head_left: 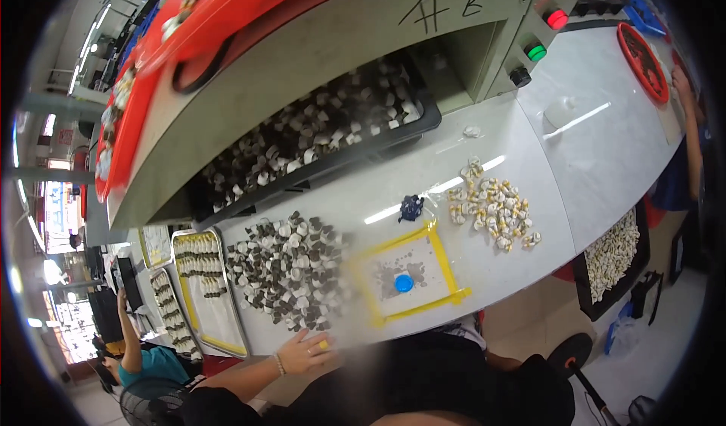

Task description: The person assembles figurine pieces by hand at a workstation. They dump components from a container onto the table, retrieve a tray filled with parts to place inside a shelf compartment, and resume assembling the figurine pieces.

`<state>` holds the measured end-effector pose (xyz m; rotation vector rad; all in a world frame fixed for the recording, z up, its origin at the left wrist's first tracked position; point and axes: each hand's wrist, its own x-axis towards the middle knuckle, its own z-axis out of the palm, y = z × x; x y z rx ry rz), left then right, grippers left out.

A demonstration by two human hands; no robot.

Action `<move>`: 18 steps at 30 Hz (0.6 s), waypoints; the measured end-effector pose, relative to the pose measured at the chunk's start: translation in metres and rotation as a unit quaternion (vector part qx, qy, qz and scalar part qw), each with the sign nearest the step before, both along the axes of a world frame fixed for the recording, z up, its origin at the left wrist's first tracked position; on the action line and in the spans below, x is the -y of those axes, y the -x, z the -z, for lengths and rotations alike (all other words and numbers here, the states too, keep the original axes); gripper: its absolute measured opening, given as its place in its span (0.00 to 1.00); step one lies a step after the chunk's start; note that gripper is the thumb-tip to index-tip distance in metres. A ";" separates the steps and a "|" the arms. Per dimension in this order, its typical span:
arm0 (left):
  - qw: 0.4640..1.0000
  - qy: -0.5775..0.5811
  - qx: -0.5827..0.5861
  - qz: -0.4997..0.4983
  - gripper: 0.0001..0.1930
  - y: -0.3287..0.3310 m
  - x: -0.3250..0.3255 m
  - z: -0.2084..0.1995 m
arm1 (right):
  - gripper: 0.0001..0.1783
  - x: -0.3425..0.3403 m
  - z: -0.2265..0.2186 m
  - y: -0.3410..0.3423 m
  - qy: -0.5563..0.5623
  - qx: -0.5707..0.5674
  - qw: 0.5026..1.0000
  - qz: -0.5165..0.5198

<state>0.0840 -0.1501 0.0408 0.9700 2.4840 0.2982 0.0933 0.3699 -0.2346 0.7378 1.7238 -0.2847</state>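
Note:
My left hand (302, 354), a beaded bracelet at its wrist, is at the table's near edge. A small yellow piece (324, 344) shows at its fingertips, and the fingers look closed on it; part of it is hidden. Just beyond the hand lies a heap of small white-and-dark pieces (291, 267). To the right, yellow tape (446, 263) frames a pale, stained square with a blue round cap (404, 283) on it. My right hand does not show. A hazy smear blurs the area between the heap and the taped square.
A grey machine (363, 32) holds a black tray (318, 150) of similar pieces. White-and-yellow pieces (499, 210) and a dark blue lump (411, 208) lie right of centre. Left stands a metal tray (227, 324) with rows of pieces. Other people work at both sides.

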 end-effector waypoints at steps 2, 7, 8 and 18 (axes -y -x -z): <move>0.998 -0.024 -0.040 -0.031 0.31 -0.011 0.000 0.009 | 0.43 0.005 0.024 0.018 0.046 -0.037 0.998 -0.009; 0.984 -0.017 -0.174 -0.021 0.26 -0.003 -0.005 0.009 | 0.31 -0.027 0.066 0.066 0.132 -0.107 0.983 -0.072; 0.979 -0.009 -0.203 -0.018 0.24 -0.008 -0.008 0.007 | 0.29 -0.045 0.062 0.064 0.145 -0.108 0.980 -0.088; 0.830 -0.069 -0.474 -0.284 0.34 -0.041 -0.018 0.026 | 0.17 0.016 -0.022 0.163 0.368 -0.336 0.852 -0.161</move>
